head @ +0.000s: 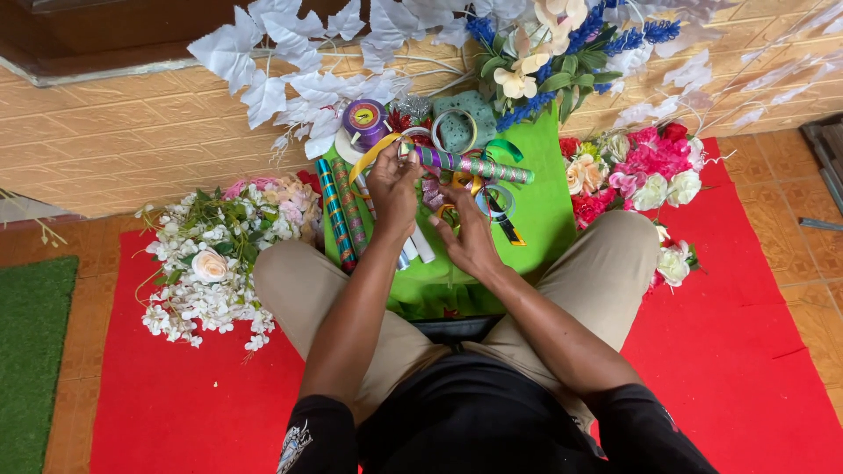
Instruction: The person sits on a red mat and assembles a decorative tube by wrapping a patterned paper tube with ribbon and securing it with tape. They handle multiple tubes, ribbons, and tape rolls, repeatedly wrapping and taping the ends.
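While hands [435, 206] sort ribbons [470, 165], flowers [215, 263] crowd.

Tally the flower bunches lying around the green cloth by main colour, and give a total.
White-leaf spray: 1
White and cream bunch: 1
Blue and cream bunch: 1
Pink, red and white bunch: 1
Total: 4
The left hand and right hand are at the ribbon rolls on the green cloth.
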